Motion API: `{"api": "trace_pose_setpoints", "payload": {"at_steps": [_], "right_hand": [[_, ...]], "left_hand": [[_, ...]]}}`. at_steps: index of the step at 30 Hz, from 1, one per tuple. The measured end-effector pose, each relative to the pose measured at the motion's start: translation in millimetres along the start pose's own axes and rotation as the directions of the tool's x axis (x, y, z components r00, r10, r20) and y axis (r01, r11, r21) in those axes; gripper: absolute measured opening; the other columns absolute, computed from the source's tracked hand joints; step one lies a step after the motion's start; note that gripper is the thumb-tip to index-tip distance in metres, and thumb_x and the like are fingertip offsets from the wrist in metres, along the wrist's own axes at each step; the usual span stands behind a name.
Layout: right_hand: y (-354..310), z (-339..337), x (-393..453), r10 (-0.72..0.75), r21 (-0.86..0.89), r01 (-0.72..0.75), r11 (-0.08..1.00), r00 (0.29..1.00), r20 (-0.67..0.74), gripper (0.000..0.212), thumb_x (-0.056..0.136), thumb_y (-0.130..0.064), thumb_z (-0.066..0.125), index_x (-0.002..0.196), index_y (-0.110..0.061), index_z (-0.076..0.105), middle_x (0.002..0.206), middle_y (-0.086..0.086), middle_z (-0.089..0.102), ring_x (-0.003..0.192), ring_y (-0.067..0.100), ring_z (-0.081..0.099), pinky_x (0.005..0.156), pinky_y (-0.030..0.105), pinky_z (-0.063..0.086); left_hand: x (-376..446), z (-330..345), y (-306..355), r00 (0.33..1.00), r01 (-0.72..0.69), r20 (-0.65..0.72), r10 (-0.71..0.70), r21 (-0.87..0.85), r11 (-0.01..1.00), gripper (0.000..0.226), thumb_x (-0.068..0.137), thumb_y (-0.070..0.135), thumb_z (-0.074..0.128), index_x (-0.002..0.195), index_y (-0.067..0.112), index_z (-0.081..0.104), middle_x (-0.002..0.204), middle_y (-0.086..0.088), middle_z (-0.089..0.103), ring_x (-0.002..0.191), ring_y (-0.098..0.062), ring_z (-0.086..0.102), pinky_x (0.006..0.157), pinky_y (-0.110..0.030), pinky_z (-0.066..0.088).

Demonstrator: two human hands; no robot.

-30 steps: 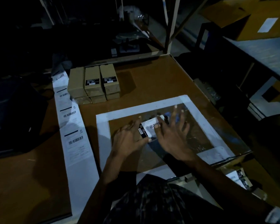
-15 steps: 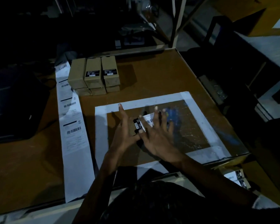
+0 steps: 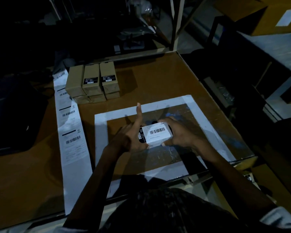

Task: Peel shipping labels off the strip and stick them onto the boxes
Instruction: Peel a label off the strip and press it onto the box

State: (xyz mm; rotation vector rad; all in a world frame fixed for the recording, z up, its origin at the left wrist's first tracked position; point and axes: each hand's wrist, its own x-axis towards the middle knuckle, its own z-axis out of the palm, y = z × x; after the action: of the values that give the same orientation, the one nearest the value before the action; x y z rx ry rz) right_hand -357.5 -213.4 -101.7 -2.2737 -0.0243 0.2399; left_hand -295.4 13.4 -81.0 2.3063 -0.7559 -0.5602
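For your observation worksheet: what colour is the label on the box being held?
White with a black barcode, on the label; head view.

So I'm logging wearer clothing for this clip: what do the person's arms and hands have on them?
Both forearms are bare, and the left hand and right hand wear no gloves. No rings or watch can be made out in the dim light. A dark patterned garment covers the torso.

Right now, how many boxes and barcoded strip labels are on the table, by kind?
stacked brown boxes: 6
labelled box: 1
barcoded labels on the strip: 4
Total: 11
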Motion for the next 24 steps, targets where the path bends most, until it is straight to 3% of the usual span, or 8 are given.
{"api": "trace_pose_setpoints", "payload": {"at_steps": [2, 5, 8, 10, 13, 17, 20, 24], "right_hand": [[1, -7, 8, 0.008, -0.015, -0.007, 1.000, 0.996, 0.084, 0.086, 0.060, -0.007, 0.094, 0.133, -0.018, 0.049, 0.126, -0.005, 0.056, 0.114, 0.006, 0.052, 0.093, 0.017, 0.047], [1, -16, 15, 0.009, -0.099, 0.002, 0.995, 0.994, 0.113, 0.086, 0.053, -0.022, 0.097, 0.127, -0.027, 0.054, 0.122, -0.010, 0.064, 0.113, 0.007, 0.058, 0.099, 0.032, 0.051], [4, -14, 11, 0.006, -0.053, -0.002, 0.999, 0.996, 0.092, 0.084, 0.055, -0.018, 0.096, 0.128, -0.023, 0.055, 0.121, -0.007, 0.065, 0.113, 0.008, 0.059, 0.100, 0.035, 0.052], [6, -10, 5, 0.001, -0.008, 0.000, 1.000, 0.999, 0.052, 0.084, 0.055, -0.015, 0.096, 0.128, -0.021, 0.056, 0.120, -0.007, 0.064, 0.112, 0.007, 0.059, 0.100, 0.035, 0.053], [7, -6, -12, -0.023, 0.002, 0.023, 1.000, 0.999, -0.031, 0.079, 0.058, -0.014, 0.096, 0.128, -0.016, 0.058, 0.116, -0.008, 0.062, 0.101, -0.004, 0.056, 0.095, 0.015, 0.049], [19, 3, -44, -0.014, -0.011, 0.012, 1.000, 0.981, -0.192, 0.083, 0.059, -0.030, 0.096, 0.133, -0.024, 0.058, 0.127, -0.005, 0.065, 0.109, -0.003, 0.055, 0.094, 0.021, 0.049], [35, 10, -66, 0.063, 0.005, -0.067, 0.998, 0.912, -0.404, 0.081, 0.057, -0.040, 0.095, 0.129, -0.026, 0.060, 0.124, -0.004, 0.067, 0.110, 0.004, 0.060, 0.086, 0.022, 0.050], [45, 16, -82, 0.213, 0.123, -0.178, 0.976, 0.688, -0.694, 0.076, 0.057, -0.045, 0.092, 0.122, -0.026, 0.059, 0.114, -0.003, 0.067, 0.103, 0.013, 0.064, 0.078, 0.030, 0.055]], "left_hand": [[10, -3, 0, 0.999, 0.003, 0.036, -0.004, 0.031, 1.000, 0.159, 0.064, 0.025, 0.093, 0.123, 0.056, -0.051, 0.115, -0.012, 0.070, 0.094, -0.029, 0.070, 0.090, -0.051, 0.056], [12, -3, 1, 0.996, 0.015, 0.092, -0.021, 0.064, 0.998, 0.159, 0.062, 0.026, 0.094, 0.126, 0.058, -0.047, 0.123, -0.015, 0.066, 0.100, -0.032, 0.068, 0.094, -0.054, 0.053], [4, 1, 5, 0.995, 0.056, 0.073, -0.069, 0.174, 0.983, 0.155, 0.065, 0.031, 0.092, 0.122, 0.060, -0.049, 0.136, -0.019, 0.058, 0.113, -0.039, 0.062, 0.100, -0.056, 0.049], [-1, 3, 8, 0.994, 0.090, 0.041, -0.101, 0.216, 0.972, 0.155, 0.066, 0.032, 0.091, 0.119, 0.060, -0.051, 0.137, -0.019, 0.058, 0.118, -0.040, 0.060, 0.101, -0.057, 0.047], [-4, 4, 8, 0.993, 0.093, 0.048, -0.104, 0.203, 0.975, 0.156, 0.066, 0.029, 0.092, 0.118, 0.060, -0.052, 0.142, -0.017, 0.055, 0.128, -0.038, 0.054, 0.108, -0.059, 0.040], [-3, 3, 18, 0.993, 0.102, 0.032, -0.115, 0.276, 0.956, 0.151, 0.069, 0.034, 0.089, 0.118, 0.058, -0.052, 0.157, -0.013, 0.037, 0.145, -0.039, 0.030, 0.116, -0.056, 0.025], [-3, 14, 16, 0.983, -0.020, -0.166, 0.072, 0.296, 0.955, 0.136, 0.077, 0.046, 0.081, 0.132, 0.055, -0.043, 0.159, -0.007, 0.035, 0.146, -0.029, 0.029, 0.112, -0.048, 0.025], [9, 43, 24, 0.930, -0.052, -0.340, 0.137, 0.247, 0.968, 0.124, 0.082, 0.047, 0.075, 0.146, 0.044, -0.031, 0.156, -0.004, 0.035, 0.142, -0.028, 0.033, 0.110, -0.052, 0.032]]}}
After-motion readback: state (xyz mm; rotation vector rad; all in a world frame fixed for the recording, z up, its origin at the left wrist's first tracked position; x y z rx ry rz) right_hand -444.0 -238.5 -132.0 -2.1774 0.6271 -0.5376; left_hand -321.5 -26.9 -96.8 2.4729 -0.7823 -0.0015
